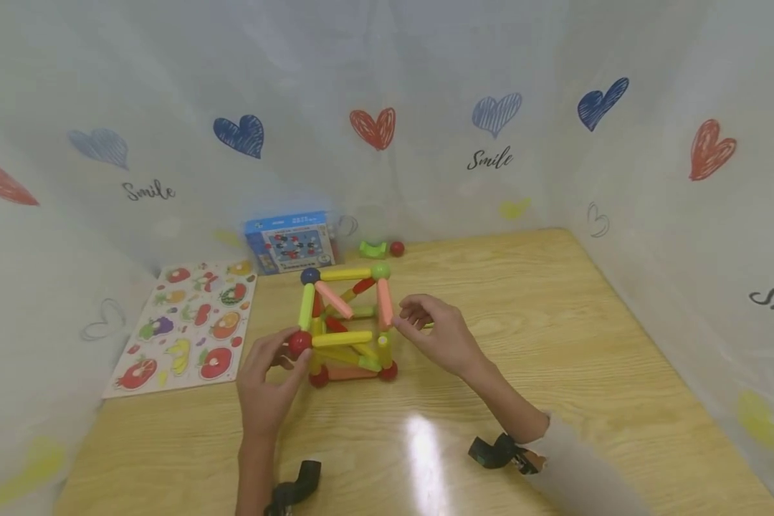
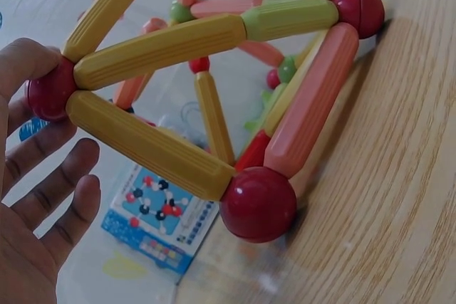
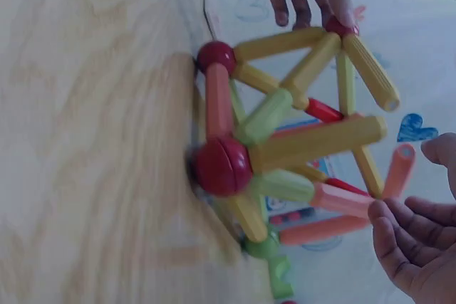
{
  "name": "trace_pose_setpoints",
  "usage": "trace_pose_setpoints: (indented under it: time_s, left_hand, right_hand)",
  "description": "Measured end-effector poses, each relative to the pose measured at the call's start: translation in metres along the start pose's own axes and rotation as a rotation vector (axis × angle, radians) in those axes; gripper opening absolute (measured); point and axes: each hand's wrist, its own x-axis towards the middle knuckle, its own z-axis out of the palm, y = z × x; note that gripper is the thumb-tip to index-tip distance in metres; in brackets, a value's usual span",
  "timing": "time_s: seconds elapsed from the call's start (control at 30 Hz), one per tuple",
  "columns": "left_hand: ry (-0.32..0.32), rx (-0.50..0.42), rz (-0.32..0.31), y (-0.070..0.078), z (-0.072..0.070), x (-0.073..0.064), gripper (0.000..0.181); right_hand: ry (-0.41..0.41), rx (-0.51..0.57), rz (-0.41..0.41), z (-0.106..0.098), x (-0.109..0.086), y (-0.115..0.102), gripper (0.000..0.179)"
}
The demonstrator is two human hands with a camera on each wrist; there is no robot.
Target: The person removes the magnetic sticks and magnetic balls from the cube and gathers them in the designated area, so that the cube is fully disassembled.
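Rod-and-ball frame (image 1: 343, 339), one, on tabletop (image 1: 522, 301); left hand (image 1: 263, 387) pinching red ball (image 1: 300, 343); right hand (image 1: 443, 337), thumb and fingers apart, beside pink rod (image 1: 385, 304).

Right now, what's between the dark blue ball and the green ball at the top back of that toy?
A yellow rod spans the stretch from the dark blue ball to the green ball; the head view shows it.

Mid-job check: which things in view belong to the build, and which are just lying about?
In the build:
rod-and-ball frame
red corner ball, held by the left hand
salmon rod, next to the right hand

Lying about:
blue box
fruit-picture board
green curved piece and loose red ball, behind the frame, possibly spares
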Motion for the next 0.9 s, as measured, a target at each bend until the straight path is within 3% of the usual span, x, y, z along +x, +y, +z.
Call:
trace_pose_setpoints:
  time_s: [0.17, 0.37, 0.67, 0.8, 0.9]
  left_hand:
    - [0.008, 0.002, -0.011, -0.004, 0.004, -0.003, 0.046]
    - [-0.007, -0.009, -0.039, -0.002, 0.001, -0.003, 0.046]
    - [-0.024, -0.008, -0.042, 0.001, -0.001, 0.0, 0.045]
    - [-0.015, 0.006, -0.064, 0.005, -0.001, 0.0, 0.044]
    - [0.005, 0.017, -0.057, 0.008, -0.001, -0.001, 0.043]
  right_hand:
    - [0.017, 0.022, 0.036, 0.009, -0.001, -0.004, 0.036]
    - [0.054, 0.022, 0.054, 0.005, 0.001, -0.008, 0.03]
    - [0.185, -0.161, -0.08, -0.009, 0.0, -0.006, 0.02]
    - [0.192, -0.288, -0.182, -0.015, 0.003, -0.003, 0.014]
    - [0.156, -0.374, -0.204, -0.019, 0.006, 0.0, 0.013]
